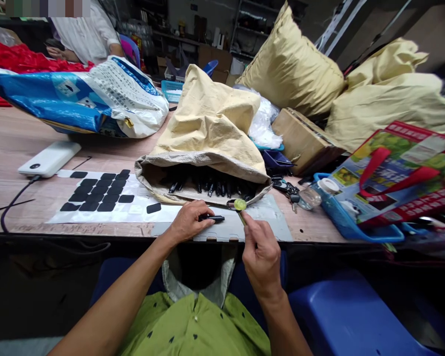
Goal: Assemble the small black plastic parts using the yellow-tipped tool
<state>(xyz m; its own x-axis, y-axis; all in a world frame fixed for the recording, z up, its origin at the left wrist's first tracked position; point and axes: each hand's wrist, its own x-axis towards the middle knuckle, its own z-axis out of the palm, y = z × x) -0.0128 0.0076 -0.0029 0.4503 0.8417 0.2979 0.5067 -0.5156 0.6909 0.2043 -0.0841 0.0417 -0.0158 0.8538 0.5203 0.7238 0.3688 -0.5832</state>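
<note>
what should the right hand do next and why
Probably ease the yellow-green-headed tool in the right hand over to the black piece: the left hand holds that piece above the grey board, its free end sticking out toward the right hand, and the tool's head looks close by but apart from it.

Our top: olive-green shirt (185,329), loosely creased, small dark heart prints (171,339) scattered left and right. Pale round button (196,319) midway across, on front placket (197,305) running near to far. Far edge of shirt falls in uneven folds. Left forearm (120,294) and right forearm (280,316) bare as far as we see; left hand (187,221) and right hand (261,247) bare too. Dark blue cloth (113,271) beyond shirt, left and right; whether ours, we cannot tell.
</note>
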